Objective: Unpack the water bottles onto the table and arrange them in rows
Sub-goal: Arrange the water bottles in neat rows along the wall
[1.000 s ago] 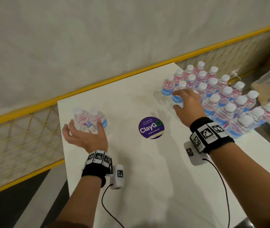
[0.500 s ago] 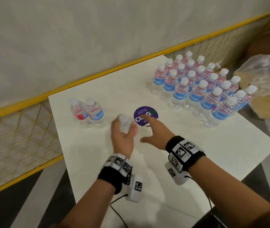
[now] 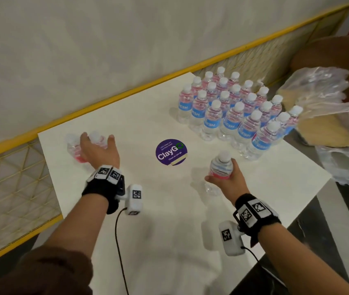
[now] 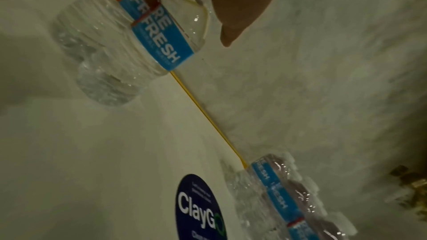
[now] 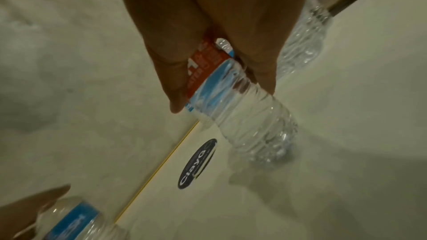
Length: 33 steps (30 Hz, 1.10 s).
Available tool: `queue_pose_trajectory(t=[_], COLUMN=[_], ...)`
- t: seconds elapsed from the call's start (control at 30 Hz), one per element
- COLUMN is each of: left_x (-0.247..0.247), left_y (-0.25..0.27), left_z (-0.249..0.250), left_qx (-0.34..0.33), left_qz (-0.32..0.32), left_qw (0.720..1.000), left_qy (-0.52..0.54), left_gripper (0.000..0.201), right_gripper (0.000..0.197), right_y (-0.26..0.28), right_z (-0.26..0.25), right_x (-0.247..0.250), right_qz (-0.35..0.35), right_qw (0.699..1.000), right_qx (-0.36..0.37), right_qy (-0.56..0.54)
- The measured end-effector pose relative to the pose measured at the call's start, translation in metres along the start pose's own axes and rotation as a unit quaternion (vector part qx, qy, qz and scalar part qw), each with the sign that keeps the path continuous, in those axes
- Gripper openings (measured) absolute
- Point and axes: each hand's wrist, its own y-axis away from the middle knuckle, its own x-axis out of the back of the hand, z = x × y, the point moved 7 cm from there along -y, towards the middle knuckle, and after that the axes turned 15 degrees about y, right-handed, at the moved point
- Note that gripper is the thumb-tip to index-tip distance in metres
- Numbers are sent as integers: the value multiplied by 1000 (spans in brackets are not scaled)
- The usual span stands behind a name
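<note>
Right hand (image 3: pixel 231 177) grips single bottle (image 3: pixel 219 169) at 5 o'clock of purple sticker (image 3: pixel 171 152), base near bench (image 3: pixel 148 209). Left hand (image 3: pixel 99 152), fingers spread, against two bottles (image 3: pixel 74 149) at 9 o'clock. Big block of bottles (image 3: pixel 233 111) already in rows at 1 o'clock; three stragglers left, judging by layout. Empty wrap (image 3: pixel 322 116) off right edge.

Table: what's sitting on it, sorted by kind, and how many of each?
Water bottles: 24 (block of 21, pair of 2 at the left hand, single bottle gripped in the right hand)
Purple sticker: 1
Total: 25
</note>
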Motion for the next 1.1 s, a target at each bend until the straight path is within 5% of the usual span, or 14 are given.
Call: queue_pose_trajectory(t=[0.27,0.4,0.6,0.77,0.83,0.93,1.03,1.1], left_x=[-25,-68,-138,-145,-129,-67,8,39], left_y=[32,97,203,231,216,157,97,62], left_z=[16,40,49,57,62,53,20,0], left_qx=[-19,-25,33,-7,-45,-147,-98,-25], left_qz=[-94,-233,-463,-506,-469,-223,84,183], left_qw=[994,967,880,861,881,961,989,981], left_qy=[53,104,94,48,52,71,66,56], left_gripper=[26,24,31,40,48,60,84,100], right_gripper=[73,77,91,64,50,36,31,29], right_y=[-13,-14,-6,-3,-2,-2,-4,-5], right_z=[29,29,-9,-22,-17,-9,-5,-4], right_x=[24,26,41,46,47,47,46,47], right_qz=[32,26,32,21,23,35,41,44], right_qw=[999,999,998,994,994,995,995,995], right_qx=[-43,-40,54,70,64,51,47,47], right_qy=[1,2,-6,77,83,76,72,71])
